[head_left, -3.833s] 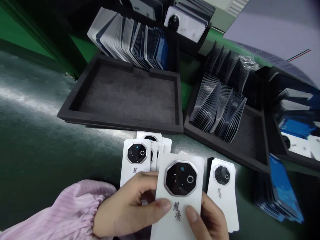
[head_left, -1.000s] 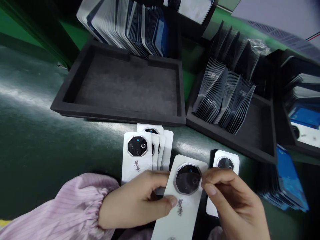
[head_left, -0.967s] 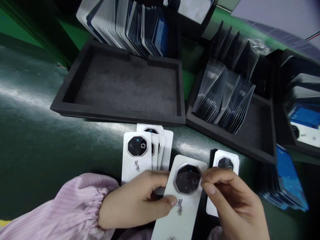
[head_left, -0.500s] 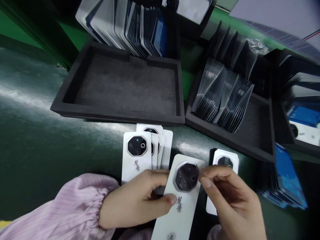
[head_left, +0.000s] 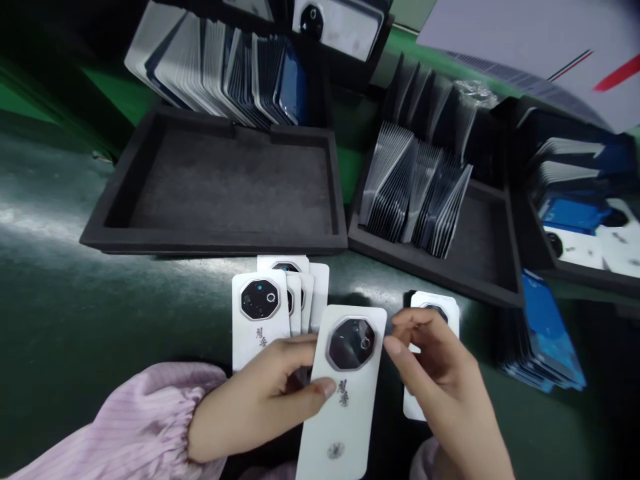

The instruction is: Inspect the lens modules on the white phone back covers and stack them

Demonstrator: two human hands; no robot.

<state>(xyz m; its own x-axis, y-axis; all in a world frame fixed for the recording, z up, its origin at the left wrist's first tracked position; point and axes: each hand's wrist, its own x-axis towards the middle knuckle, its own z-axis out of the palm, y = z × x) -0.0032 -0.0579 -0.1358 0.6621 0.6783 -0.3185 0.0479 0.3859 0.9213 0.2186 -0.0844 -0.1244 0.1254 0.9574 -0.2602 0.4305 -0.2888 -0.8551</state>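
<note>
My left hand (head_left: 270, 393) grips a white phone back cover (head_left: 333, 420) by its left edge, thumb on top. The cover has a dark octagonal camera window (head_left: 352, 343), dark lettering and a small round mark. Just off the cover's upper right edge, my right hand (head_left: 440, 380) is pinched, with a small dark piece (head_left: 389, 327) at its fingertips; its kind is unclear. Behind my left hand lie several overlapping white phone back covers (head_left: 260, 317). More white covers (head_left: 414, 403) lie partly hidden behind my right hand.
A black foam tray (head_left: 215, 243) stands ahead, with upright panels (head_left: 220, 73) behind it. To its right, another black tray (head_left: 493, 283) holds fanned dark panels (head_left: 400, 187). A stack of blue-faced panels (head_left: 547, 333) lies at the right on the dark green table (head_left: 165, 307).
The view has shifted, so the trays sit further left. My right fingertips have moved from the camera window's edge to just beyond the cover, and a small dark piece shows there.
</note>
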